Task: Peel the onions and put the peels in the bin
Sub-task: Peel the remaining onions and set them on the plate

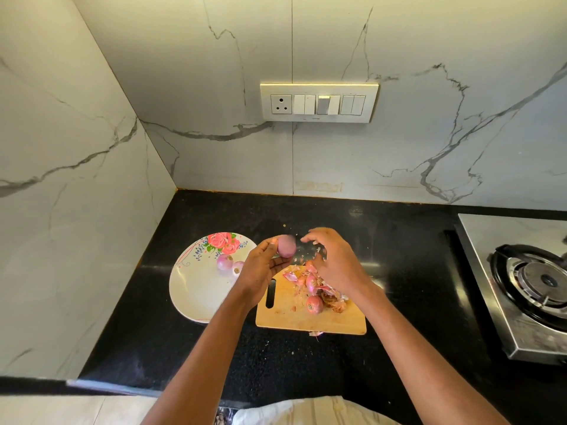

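Edges come first: the wooden cutting board (310,305) lies near the middle of the black surface (214,348), its left edge just beside a flowered plate (196,289), with open dark counter in front of it toward the person and behind it up to the marble wall (337,161); a gas stove (530,280) stands well apart at the right, and a switch panel (319,102) sits on the wall above. Two onions (228,263) rest on the plate; another onion (314,304) lies on the board among loose peels (302,279). Left hand (264,268) reaches forward over the plate's edge, its grip pinching a peeled onion (287,246) at the fingertips; right hand (334,262) hovers over the board, fingers spread and loose, holding nothing I can make out.
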The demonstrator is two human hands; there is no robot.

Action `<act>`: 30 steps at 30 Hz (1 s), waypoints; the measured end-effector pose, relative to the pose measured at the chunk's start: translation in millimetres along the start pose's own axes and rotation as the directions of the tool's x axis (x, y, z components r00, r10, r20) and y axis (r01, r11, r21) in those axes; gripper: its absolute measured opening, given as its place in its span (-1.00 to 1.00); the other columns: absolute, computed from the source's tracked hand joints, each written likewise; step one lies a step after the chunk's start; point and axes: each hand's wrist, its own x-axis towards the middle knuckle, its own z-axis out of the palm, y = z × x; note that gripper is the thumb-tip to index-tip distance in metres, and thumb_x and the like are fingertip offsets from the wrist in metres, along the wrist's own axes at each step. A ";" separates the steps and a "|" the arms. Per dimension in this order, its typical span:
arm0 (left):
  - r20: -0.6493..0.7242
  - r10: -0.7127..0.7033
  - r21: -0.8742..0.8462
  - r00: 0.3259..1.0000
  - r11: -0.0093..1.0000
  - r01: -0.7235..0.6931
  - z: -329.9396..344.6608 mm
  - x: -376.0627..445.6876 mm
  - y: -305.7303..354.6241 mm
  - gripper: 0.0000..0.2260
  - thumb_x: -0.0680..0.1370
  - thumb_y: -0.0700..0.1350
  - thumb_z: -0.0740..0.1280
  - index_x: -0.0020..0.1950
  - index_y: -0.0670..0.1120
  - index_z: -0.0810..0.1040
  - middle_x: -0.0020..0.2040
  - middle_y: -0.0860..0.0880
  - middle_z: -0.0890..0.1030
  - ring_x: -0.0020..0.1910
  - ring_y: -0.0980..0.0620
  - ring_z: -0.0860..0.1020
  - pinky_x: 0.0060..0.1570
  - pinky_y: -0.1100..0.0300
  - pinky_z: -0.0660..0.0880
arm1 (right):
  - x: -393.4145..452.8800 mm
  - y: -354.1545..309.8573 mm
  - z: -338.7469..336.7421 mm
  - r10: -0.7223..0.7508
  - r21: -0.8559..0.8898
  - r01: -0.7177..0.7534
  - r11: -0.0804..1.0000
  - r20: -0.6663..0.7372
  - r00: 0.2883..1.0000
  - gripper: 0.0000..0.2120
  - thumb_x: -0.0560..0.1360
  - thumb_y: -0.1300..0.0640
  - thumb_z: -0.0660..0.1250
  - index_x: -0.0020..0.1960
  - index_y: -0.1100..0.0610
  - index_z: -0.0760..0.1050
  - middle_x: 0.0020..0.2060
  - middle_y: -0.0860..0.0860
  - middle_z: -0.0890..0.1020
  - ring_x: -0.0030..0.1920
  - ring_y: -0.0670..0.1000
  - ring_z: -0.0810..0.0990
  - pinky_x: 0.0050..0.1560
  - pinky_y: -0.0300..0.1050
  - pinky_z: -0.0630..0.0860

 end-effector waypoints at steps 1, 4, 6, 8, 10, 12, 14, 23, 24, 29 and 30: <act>-0.001 0.007 0.000 1.000 1.000 -0.007 -0.3 -1.1 0.2 -0.75 0.72 -0.05 0.18 0.35 -0.05 0.53 0.22 -0.11 0.64 0.18 -0.10 0.65 0.26 0.01 0.57 | -0.3 -2.4 0.8 0.007 0.022 -0.007 1.000 0.017 1.000 -0.58 0.54 0.31 0.39 0.30 -0.06 0.51 0.30 -0.12 0.50 0.26 -0.17 0.48 0.28 -0.23 0.48; 0.001 0.016 0.016 1.000 1.000 -0.016 1.6 -4.0 -1.7 -0.76 0.70 -0.04 0.20 0.33 -0.04 0.50 0.22 -0.09 0.63 0.18 -0.10 0.64 0.27 0.01 0.57 | -1.5 -8.4 6.3 0.019 0.126 -0.029 0.992 0.073 0.997 -0.54 0.52 0.16 0.48 0.36 -0.08 0.46 0.29 -0.15 0.54 0.24 -0.14 0.53 0.26 -0.15 0.52; 0.012 0.018 0.044 1.000 0.999 -0.019 4.2 -5.3 -4.2 -0.78 0.70 -0.02 0.21 0.31 -0.02 0.50 0.23 -0.08 0.63 0.17 -0.10 0.65 0.22 0.05 0.59 | -2.9 -10.9 11.7 0.003 0.134 -0.013 0.991 0.080 0.997 -0.52 0.50 0.11 0.52 0.36 -0.08 0.47 0.26 -0.15 0.57 0.22 -0.14 0.54 0.24 -0.13 0.54; 0.027 0.025 0.063 0.999 0.998 -0.027 6.2 -5.9 -6.0 -0.79 0.71 -0.01 0.19 0.29 -0.01 0.50 0.23 -0.09 0.63 0.15 -0.09 0.66 0.18 0.08 0.61 | -3.8 -12.3 14.8 -0.002 0.124 -0.006 0.992 0.065 0.998 -0.53 0.49 0.10 0.53 0.35 -0.08 0.49 0.22 -0.19 0.57 0.18 -0.16 0.53 0.22 -0.14 0.55; 0.030 0.024 0.068 0.999 0.997 -0.026 6.5 -6.6 -6.1 -0.79 0.71 -0.02 0.18 0.29 -0.03 0.50 0.22 -0.11 0.64 0.14 -0.09 0.66 0.18 0.07 0.61 | -4.0 -12.5 15.2 -0.004 0.126 -0.002 0.992 0.043 0.999 -0.56 0.48 0.09 0.54 0.32 -0.07 0.53 0.15 -0.23 0.58 0.14 -0.19 0.55 0.19 -0.18 0.57; 0.022 0.011 0.047 1.000 0.999 -0.012 4.5 -8.0 -5.9 -0.76 0.71 -0.02 0.18 0.29 -0.06 0.51 0.21 -0.11 0.65 0.13 -0.08 0.67 0.18 0.07 0.61 | -4.2 -12.8 15.4 0.000 0.129 -0.002 0.992 0.018 1.000 -0.58 0.45 0.07 0.56 0.28 -0.04 0.56 0.11 -0.23 0.61 0.09 -0.23 0.57 0.13 -0.30 0.54; 0.026 -0.006 0.005 1.000 1.000 0.006 3.1 -10.8 -4.9 -0.73 0.71 0.00 0.18 0.29 -0.09 0.53 0.18 -0.12 0.67 0.11 -0.06 0.68 0.19 0.08 0.60 | -4.9 -13.2 15.3 0.005 0.136 -0.004 0.991 -0.013 1.000 -0.60 0.42 0.05 0.58 0.22 -0.02 0.58 0.05 -0.22 0.64 0.03 -0.30 0.58 0.03 -0.44 0.49; 0.057 0.074 -0.011 0.996 0.997 -0.073 -7.7 -16.4 2.9 -0.73 0.67 -0.03 0.23 0.32 -0.08 0.55 0.21 -0.13 0.67 0.19 -0.10 0.65 0.29 0.00 0.56 | -3.0 -19.6 17.4 -0.031 0.180 0.045 0.983 -0.084 0.996 -0.70 0.41 0.00 0.59 0.03 -0.04 0.53 -0.03 -0.17 0.68 -0.01 -0.27 0.63 -0.03 -0.41 0.55; 0.057 0.073 -0.021 0.996 0.997 -0.072 -7.4 -16.9 3.2 -0.71 0.66 -0.02 0.23 0.32 -0.07 0.56 0.21 -0.12 0.67 0.19 -0.10 0.66 0.29 0.00 0.55 | -2.7 -19.9 15.4 -0.029 0.200 0.044 0.979 -0.079 0.996 -0.69 0.41 0.00 0.59 0.04 -0.04 0.53 -0.02 -0.17 0.68 0.00 -0.25 0.64 -0.01 -0.39 0.56; 0.075 0.084 -0.025 0.994 0.996 -0.083 -5.5 -15.3 8.1 -0.72 0.68 -0.03 0.23 0.34 -0.06 0.56 0.21 -0.12 0.67 0.21 -0.09 0.65 0.28 0.03 0.55 | -1.5 -21.1 6.8 -0.061 0.286 0.073 0.955 -0.050 0.997 -0.62 0.45 0.11 0.57 0.22 -0.06 0.56 0.06 -0.21 0.67 0.06 -0.24 0.65 0.07 -0.39 0.56; 0.080 0.091 -0.022 0.993 0.996 -0.090 -4.5 -14.7 9.3 -0.71 0.67 -0.03 0.24 0.34 -0.07 0.56 0.21 -0.13 0.67 0.21 -0.09 0.65 0.27 0.04 0.56 | -1.6 -19.9 6.4 -0.081 0.263 0.092 0.960 -0.051 0.995 -0.62 0.46 0.10 0.55 0.24 -0.08 0.58 0.09 -0.23 0.66 0.09 -0.24 0.64 0.09 -0.39 0.55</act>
